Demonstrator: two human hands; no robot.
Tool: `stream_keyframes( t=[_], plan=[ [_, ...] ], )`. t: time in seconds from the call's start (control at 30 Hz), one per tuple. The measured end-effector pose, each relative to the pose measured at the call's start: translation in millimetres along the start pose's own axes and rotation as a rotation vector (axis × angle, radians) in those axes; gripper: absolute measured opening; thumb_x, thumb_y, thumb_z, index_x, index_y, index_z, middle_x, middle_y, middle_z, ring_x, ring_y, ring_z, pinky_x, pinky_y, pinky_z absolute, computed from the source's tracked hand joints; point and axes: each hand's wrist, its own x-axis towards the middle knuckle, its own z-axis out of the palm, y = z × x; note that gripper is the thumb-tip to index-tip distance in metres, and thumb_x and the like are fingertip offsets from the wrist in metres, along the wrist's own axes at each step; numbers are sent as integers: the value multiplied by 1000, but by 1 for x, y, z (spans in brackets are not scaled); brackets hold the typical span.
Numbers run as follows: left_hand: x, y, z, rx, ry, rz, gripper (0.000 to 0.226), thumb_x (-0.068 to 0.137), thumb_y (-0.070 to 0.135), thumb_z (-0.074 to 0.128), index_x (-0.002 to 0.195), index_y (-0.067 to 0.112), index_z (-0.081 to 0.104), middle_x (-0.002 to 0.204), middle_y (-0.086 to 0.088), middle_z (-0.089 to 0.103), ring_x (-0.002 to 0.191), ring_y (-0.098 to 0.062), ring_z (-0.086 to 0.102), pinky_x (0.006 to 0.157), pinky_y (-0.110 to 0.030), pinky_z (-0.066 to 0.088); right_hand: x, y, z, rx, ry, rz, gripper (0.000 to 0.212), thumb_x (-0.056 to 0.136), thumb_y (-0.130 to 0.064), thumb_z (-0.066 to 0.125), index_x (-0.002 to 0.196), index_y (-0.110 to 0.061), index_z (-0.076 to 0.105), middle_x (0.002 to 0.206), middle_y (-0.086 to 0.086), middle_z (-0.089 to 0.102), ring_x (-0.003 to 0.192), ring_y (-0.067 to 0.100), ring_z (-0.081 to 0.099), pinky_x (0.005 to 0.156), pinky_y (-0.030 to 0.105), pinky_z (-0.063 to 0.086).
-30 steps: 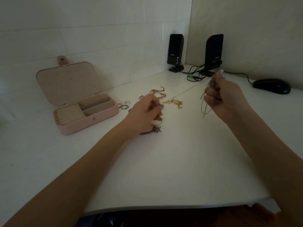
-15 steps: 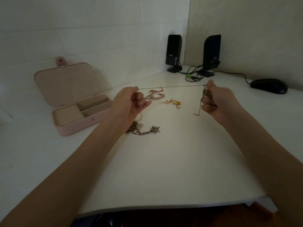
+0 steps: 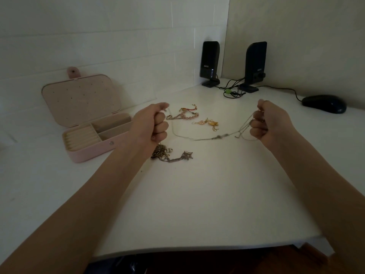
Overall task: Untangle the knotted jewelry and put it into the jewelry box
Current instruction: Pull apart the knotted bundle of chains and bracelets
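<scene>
The thin chain was stretched straight between the left hand and right hand; now it sags in a curve.

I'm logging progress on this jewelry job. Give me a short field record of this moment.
left hand: pinches one end of the thin chain
right hand: holds the other end, bunched
thin chain: sags between the hands, small knot near the middle
jewelry box: open, compartments look empty
on table: dark chain pile, pink bracelet, gold piece
</scene>
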Motion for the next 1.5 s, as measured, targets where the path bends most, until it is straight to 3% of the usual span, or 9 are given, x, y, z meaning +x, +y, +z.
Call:
stream_keyframes(
  t=[0.23, 0.33, 0.47, 0.57, 0.63, 0.73, 0.8, 1.1, 1.5],
  plan=[
    [7, 0, -10, -79, 321, 33, 30, 92, 13, 27, 64, 22, 32, 39, 10, 23, 33, -6, 16, 31, -13, 13, -1, -7, -7, 61, 258, -57, 27, 95, -15, 40, 69, -17, 37, 51, -4, 32, 29, 6, 24, 34, 15, 19],
    [6, -1, -6, 41, 350, 95, 34, 95, 18, 39, 61, 20, 34, 41, 9, 32, 40, -8, 27, 37, -17, 29, -2, -10, -11, 43, 304, -120, 23, 93, -14, 39, 71, -17, 38, 56, -2, 32, 28, 6, 24, 35, 14, 19],
    [2, -6, 6, 38, 229, 162, 23, 99, 23, 50, 81, 12, 56, 66, 3, 67, 72, -10, 68, 82, -28, 55, -8, -6, -2, -94, 60, -140, 27, 100, -33, 41, 82, -16, 51, 48, -7, 29, 34, 6, 21, 36, 17, 14],
    [-1, -3, 7, -169, 90, 45, 33, 101, 28, 46, 71, 13, 46, 47, 3, 52, 40, -10, 53, 56, -26, 58, -10, -3, 3, -137, -143, -45, 52, 100, -53, 32, 88, -13, 64, 48, -7, 26, 39, 7, 18, 40, 17, 12],
    [-4, -5, 5, 161, 102, 108, 40, 100, 33, 47, 65, 19, 35, 45, 8, 35, 37, -9, 30, 40, -21, 37, -9, -3, 3, -127, -210, -4, 66, 98, -59, 25, 89, -11, 68, 48, -6, 25, 40, 7, 17, 40, 17, 11],
    [-9, -14, 1, 982, 116, 442, 33, 91, 44, 57, 70, 21, 48, 52, 9, 40, 49, -11, 35, 52, -25, 31, -6, -4, 0, 23, -234, 12, 72, 98, -61, 19, 85, -9, 67, 48, -5, 22, 40, 7, 14, 45, 15, 9],
    [-13, -14, 1, 1204, 9, 477, 30, 82, 53, 65, 73, 25, 60, 49, 10, 41, 47, -4, 37, 53, -25, 29, -4, -7, -3, 165, -208, 9, 71, 99, -59, 17, 79, -10, 65, 48, -4, 22, 40, 8, 14, 46, 16, 8],
    [-8, -2, -7, 1523, -122, 387, 24, 71, 48, 77, 63, 28, 67, 45, 8, 41, 46, -5, 40, 47, -22, 27, -2, -16, -20, 459, 142, -90, 55, 102, -42, 21, 70, -11, 53, 51, -4, 23, 41, 11, 15, 41, 18, 12],
    [-1, -3, -13, 1729, -33, 361, 22, 80, 33, 68, 63, 27, 54, 68, 11, 52, 73, -13, 52, 58, -26, 35, -1, -25, -34, 557, 239, -199, 57, 103, -42, 16, 62, -14, 45, 49, -5, 23, 41, 12, 16, 40, 18, 13]
  ],
)
